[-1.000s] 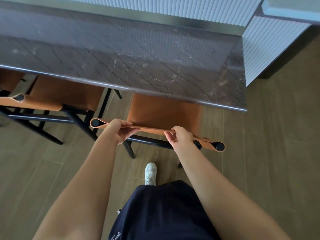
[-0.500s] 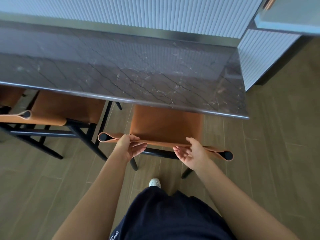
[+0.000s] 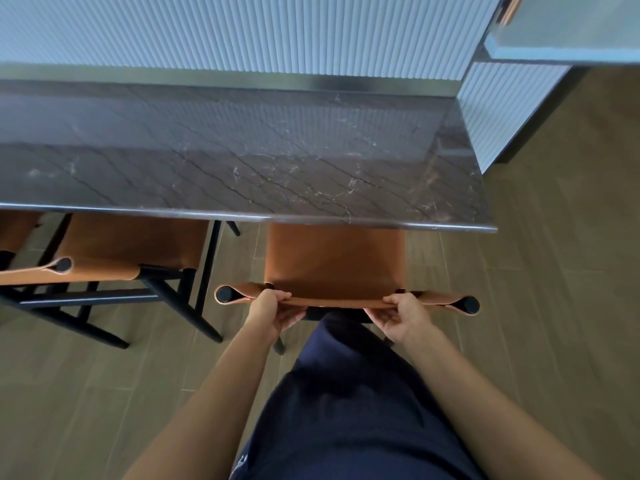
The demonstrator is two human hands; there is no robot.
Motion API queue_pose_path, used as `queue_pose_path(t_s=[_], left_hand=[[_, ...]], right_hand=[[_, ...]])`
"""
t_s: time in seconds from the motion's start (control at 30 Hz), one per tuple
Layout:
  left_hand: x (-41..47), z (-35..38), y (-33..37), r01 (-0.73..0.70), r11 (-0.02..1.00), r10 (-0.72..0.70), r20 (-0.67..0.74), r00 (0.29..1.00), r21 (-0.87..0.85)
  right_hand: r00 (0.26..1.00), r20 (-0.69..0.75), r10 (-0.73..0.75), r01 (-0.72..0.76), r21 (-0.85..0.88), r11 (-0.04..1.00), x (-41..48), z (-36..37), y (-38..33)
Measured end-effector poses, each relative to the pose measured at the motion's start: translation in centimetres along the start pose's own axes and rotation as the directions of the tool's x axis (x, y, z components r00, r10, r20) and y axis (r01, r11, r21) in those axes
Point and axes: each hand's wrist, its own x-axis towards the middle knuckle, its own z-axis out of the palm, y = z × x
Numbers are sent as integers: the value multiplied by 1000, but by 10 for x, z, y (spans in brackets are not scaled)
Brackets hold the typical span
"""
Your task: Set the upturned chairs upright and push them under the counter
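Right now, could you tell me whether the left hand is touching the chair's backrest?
Touching. The head view shows the left hand gripping the backrest, its fingers curled over the leather's top edge.

- The place looks like a home kitchen or bar area.
- A long dark marble counter (image 3: 242,161) stands before pale fluted panels (image 3: 242,29).
- A tan leather chair (image 3: 336,258) and a second chair (image 3: 131,240) sit partly under it.
- The floor (image 3: 554,306) has wood-look planks.

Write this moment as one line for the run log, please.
chair: upright, seat partly under counter | left hand: grips its backrest | right hand: grips backrest | neighbour chair: upright, partly under counter
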Motion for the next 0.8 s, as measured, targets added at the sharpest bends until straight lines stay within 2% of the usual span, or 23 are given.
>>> queue_pose_path(t_s=[0.13, 0.3, 0.57, 0.8], left_hand=[[-2, -2, -6, -49, 998, 47, -46, 998, -34], [-1, 8, 2, -69, 997, 70, 8, 998, -38], [12, 35, 38, -134, 990, 136, 69, 988, -33], [28, 48, 49, -110, 993, 115, 91, 989, -52]], right_hand=[[998, -19, -67, 67, 3, 998, 2, -5, 8], [991, -18, -135, 135, 50, 990, 6, -4, -1], [982, 15, -188, 188, 29, 982, 19, 20, -27], [978, 26, -205, 206, -24, 978, 38, 31, -52]])
